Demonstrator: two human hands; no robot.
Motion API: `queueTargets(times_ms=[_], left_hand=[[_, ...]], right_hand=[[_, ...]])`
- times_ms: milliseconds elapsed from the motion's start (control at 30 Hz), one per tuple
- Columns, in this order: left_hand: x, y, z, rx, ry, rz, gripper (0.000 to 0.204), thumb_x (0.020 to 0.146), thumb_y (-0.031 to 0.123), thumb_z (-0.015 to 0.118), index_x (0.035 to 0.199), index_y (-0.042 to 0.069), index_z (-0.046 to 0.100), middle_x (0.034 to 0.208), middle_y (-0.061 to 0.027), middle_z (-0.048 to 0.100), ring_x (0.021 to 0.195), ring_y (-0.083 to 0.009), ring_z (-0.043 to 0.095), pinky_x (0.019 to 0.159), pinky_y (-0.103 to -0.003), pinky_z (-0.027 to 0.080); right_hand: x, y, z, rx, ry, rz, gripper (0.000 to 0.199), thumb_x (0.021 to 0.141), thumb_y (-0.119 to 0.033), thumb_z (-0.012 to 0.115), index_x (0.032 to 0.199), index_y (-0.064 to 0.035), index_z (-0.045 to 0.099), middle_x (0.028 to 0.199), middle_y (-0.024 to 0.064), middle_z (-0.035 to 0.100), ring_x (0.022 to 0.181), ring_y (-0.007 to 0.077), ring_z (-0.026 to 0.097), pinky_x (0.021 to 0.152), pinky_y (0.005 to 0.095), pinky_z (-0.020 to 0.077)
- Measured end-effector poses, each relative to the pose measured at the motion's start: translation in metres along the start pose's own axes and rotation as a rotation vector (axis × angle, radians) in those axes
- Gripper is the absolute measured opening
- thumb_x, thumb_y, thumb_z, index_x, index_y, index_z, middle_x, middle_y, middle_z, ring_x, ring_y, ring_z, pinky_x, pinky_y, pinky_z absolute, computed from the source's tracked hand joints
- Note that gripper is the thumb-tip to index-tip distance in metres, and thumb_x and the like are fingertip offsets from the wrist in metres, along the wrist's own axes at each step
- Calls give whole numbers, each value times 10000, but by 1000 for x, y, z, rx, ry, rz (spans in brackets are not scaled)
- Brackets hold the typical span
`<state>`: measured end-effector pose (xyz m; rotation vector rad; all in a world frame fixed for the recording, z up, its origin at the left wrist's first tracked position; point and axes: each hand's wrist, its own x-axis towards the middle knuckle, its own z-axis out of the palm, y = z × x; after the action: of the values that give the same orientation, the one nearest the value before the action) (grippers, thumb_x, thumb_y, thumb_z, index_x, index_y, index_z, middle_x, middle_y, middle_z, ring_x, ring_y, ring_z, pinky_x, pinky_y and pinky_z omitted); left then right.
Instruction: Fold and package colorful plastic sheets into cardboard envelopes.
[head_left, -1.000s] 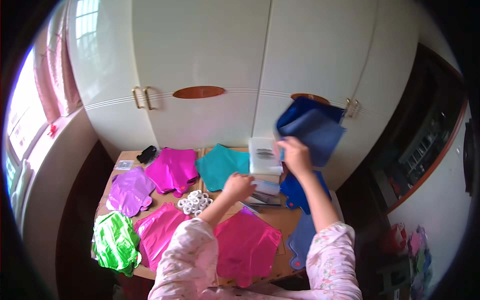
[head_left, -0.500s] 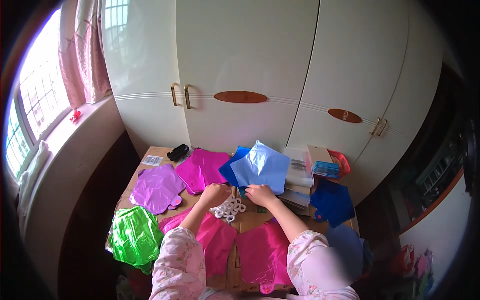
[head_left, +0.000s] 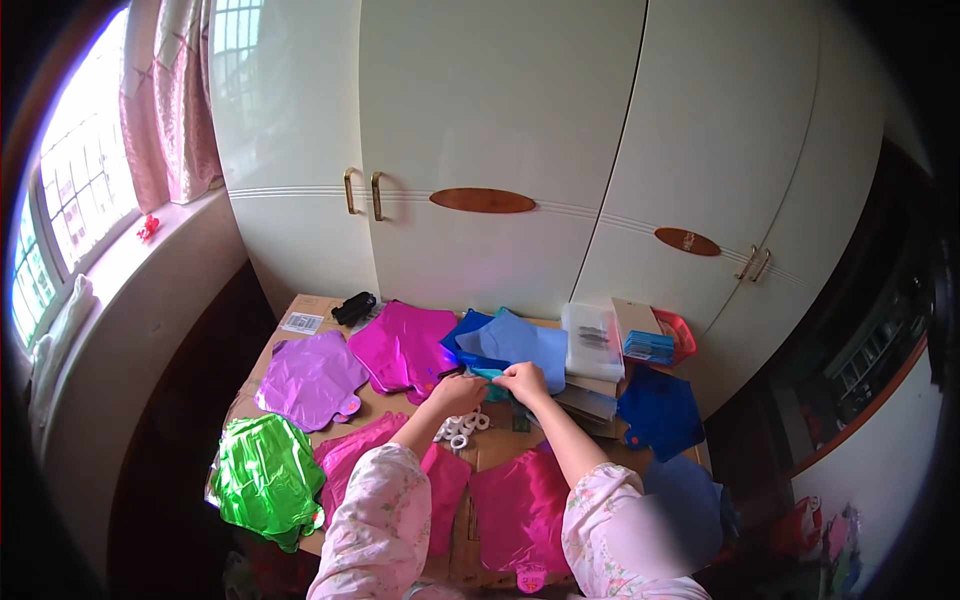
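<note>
Near the back middle of the table, a flat light-blue foil balloon [head_left: 525, 340] lies over a dark-blue one [head_left: 470, 335]. At its near edge, my right hand [head_left: 522, 382] is closed in a pinch. My left hand [head_left: 460, 394] is closed just left of it, fingers at the same edge. A teal bit of foil [head_left: 488, 374] shows between the two hands; whether it belongs to the light-blue balloon I cannot tell. Small white rings [head_left: 462, 430] lie in a heap below my hands. A magenta foil balloon [head_left: 400, 345] lies to the left.
Around the cardboard-covered table [head_left: 310, 305] lie lilac [head_left: 312, 378], green [head_left: 265, 475], pink [head_left: 520, 500] and dark-blue [head_left: 662, 410] foil balloons. At the back right are a clear plastic box [head_left: 593, 345] and a red basket [head_left: 680, 335]. A white cabinet [head_left: 490, 110] stands behind.
The light-blue balloon, raised before, has sunk down flat, uncovering more of the dark-blue one and the plastic box. My left hand has moved right, closer to my right hand.
</note>
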<state>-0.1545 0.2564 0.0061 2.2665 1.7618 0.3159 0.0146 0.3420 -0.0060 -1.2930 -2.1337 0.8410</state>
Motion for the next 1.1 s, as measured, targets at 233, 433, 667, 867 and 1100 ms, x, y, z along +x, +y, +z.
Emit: queueTargets(times_ms=[233,433,667,867,1100], left_hand=[[5,6,7,247,-72,-36,328,931,330,399,1178,191,564,1345,-136,500,1229,-287,494,944,-476,395],[7,4,5,260,-114,-80,314,925,318,411,1173,202,564,1343,-98,514,1205,-262,521,945,-425,385],[13,9,-1,236,-216,-79,305,934,358,407,1132,201,577,1288,-74,546,1195,-229,521,933,-457,397],[-35,-30,-18,78,257,-187,308,850,387,543,1038,171,656,1214,-64,593,1203,-244,507,932,-493,394],[-123,-96,-28,217,329,-382,248,799,316,584,969,159,673,1093,-52,641,1121,-237,554,876,-436,440]], right_hand=[[39,33,-36,638,275,233,171,788,-148,711,688,-38,627,692,22,606,582,139,517,553,326,413],[68,29,-147,591,714,70,176,824,-146,676,730,-10,615,686,31,595,626,115,499,567,312,406],[51,-70,-195,195,1006,-286,184,901,-191,583,879,-10,602,778,158,647,680,274,630,597,386,460],[51,-164,-70,-99,762,-835,141,859,-80,528,987,-76,587,855,139,637,754,339,634,615,438,498],[42,-144,91,-545,157,-1263,115,829,-87,520,916,-154,552,748,61,549,725,232,659,535,311,537]])
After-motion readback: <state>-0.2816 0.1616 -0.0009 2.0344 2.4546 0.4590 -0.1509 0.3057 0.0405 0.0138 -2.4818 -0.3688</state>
